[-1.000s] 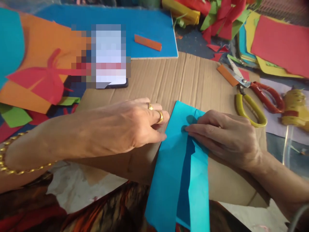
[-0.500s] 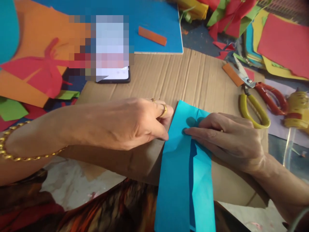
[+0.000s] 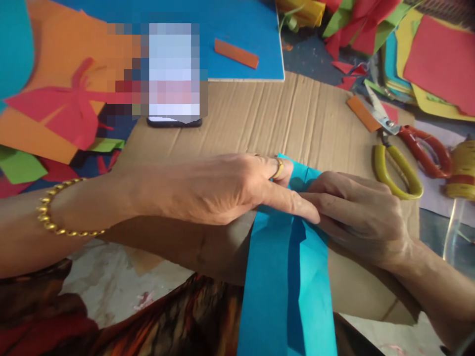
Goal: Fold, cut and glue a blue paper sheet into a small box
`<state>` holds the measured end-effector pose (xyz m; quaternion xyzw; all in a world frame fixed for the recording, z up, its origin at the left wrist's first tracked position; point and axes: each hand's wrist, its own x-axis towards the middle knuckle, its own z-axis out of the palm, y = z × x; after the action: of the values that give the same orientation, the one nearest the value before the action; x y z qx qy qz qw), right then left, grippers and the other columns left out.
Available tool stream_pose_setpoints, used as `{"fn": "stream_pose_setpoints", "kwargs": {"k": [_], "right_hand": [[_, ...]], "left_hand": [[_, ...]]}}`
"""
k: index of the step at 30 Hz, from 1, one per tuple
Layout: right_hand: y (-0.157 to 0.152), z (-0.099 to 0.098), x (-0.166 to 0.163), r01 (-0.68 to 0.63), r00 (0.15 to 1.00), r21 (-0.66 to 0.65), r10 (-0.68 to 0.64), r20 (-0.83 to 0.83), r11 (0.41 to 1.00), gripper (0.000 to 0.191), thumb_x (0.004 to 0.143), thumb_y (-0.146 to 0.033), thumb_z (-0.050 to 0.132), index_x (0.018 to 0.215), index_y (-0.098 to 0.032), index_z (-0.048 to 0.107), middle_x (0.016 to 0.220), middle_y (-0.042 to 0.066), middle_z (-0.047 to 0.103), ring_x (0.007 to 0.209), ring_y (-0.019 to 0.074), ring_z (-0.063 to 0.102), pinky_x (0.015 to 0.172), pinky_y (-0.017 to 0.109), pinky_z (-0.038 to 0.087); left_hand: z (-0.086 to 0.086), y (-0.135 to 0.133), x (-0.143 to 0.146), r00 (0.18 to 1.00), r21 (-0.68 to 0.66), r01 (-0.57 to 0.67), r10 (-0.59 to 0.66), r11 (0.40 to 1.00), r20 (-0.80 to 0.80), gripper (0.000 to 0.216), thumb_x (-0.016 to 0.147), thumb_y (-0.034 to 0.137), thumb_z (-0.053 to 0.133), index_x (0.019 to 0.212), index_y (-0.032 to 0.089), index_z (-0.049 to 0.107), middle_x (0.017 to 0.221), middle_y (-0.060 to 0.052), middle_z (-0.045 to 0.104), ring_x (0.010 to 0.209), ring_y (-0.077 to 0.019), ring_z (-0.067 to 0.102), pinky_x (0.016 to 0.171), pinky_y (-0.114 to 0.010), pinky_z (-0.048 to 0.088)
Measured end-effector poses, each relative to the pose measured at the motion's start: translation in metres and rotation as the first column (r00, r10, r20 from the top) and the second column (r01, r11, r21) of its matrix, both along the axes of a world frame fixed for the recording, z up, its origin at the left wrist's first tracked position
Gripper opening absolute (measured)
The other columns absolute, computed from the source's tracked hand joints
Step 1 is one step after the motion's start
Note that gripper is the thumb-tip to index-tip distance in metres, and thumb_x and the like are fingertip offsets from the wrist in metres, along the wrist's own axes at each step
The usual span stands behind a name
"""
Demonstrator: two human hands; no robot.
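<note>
A long folded strip of turquoise paper (image 3: 267, 287) lies lengthwise before me, with a dark gap showing along its overlapping flap. My left hand (image 3: 237, 185), wearing a gold ring and bead bracelet, reaches across the paper's upper part. Its index finger is stretched out, with the tip by the flap and close to the other hand's fingers; the other fingers curl under. On the paper's right edge, my right hand (image 3: 359, 217) grips the strip near its far end, fingers bunched together and pressing on it. The thumb is mostly hidden.
A cardboard sheet (image 3: 237, 118) lies beneath the work. Scissors (image 3: 393, 128) with red and yellow handles and a glue bottle (image 3: 460, 168) are at right. A phone (image 3: 174, 121) stands at the far edge, near a blue board (image 3: 245, 24). Coloured paper scraps (image 3: 70, 118) surround these.
My left hand has moved right from the paper's left edge, and its index finger now extends across the strip. My right hand stays nearly in place on the paper.
</note>
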<state>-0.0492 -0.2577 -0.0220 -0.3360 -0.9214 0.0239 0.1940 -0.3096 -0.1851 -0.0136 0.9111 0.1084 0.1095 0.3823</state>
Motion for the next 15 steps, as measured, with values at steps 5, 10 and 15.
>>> {"fn": "stream_pose_setpoints", "kwargs": {"k": [5, 10, 15], "right_hand": [[0.0009, -0.0005, -0.0014, -0.008, 1.000, 0.007, 0.008, 0.002, 1.000, 0.014, 0.105, -0.021, 0.059, 0.095, -0.021, 0.068, 0.077, 0.001, 0.066, 0.061, 0.0136, 0.057, 0.055, 0.028, 0.042], [-0.0011, -0.0025, -0.0043, 0.037, 0.998, -0.002, -0.037, -0.050, 0.999, 0.007, 0.104, -0.026, 0.062, 0.106, -0.021, 0.066, 0.078, -0.001, 0.067, 0.059, 0.0128, 0.058, 0.055, 0.027, 0.044], [-0.0052, -0.0048, -0.0061, 0.139, 0.978, -0.071, -0.148, -0.143, 0.988, 0.011, 0.101, -0.028, 0.069, 0.106, -0.025, 0.060, 0.073, -0.005, 0.067, 0.055, 0.0103, 0.060, 0.053, 0.024, 0.045]], "left_hand": [[0.0004, 0.0009, 0.0061, 1.000, 0.022, -0.013, 0.013, 1.000, 0.015, 0.030, 0.105, 0.014, 0.050, 0.100, 0.027, 0.076, 0.101, -0.002, 0.068, 0.085, -0.0141, 0.061, 0.080, -0.025, 0.046], [0.0000, 0.0030, 0.0074, 0.999, 0.048, 0.022, -0.025, 0.999, 0.044, 0.025, 0.103, 0.014, 0.052, 0.092, 0.026, 0.071, 0.091, 0.000, 0.067, 0.083, -0.0150, 0.061, 0.079, -0.026, 0.047], [0.0034, 0.0038, 0.0030, 0.999, 0.097, 0.039, -0.041, 0.995, 0.016, 0.029, 0.102, 0.008, 0.048, 0.093, 0.026, 0.069, 0.093, -0.002, 0.070, 0.088, -0.0178, 0.063, 0.086, -0.030, 0.048]]}}
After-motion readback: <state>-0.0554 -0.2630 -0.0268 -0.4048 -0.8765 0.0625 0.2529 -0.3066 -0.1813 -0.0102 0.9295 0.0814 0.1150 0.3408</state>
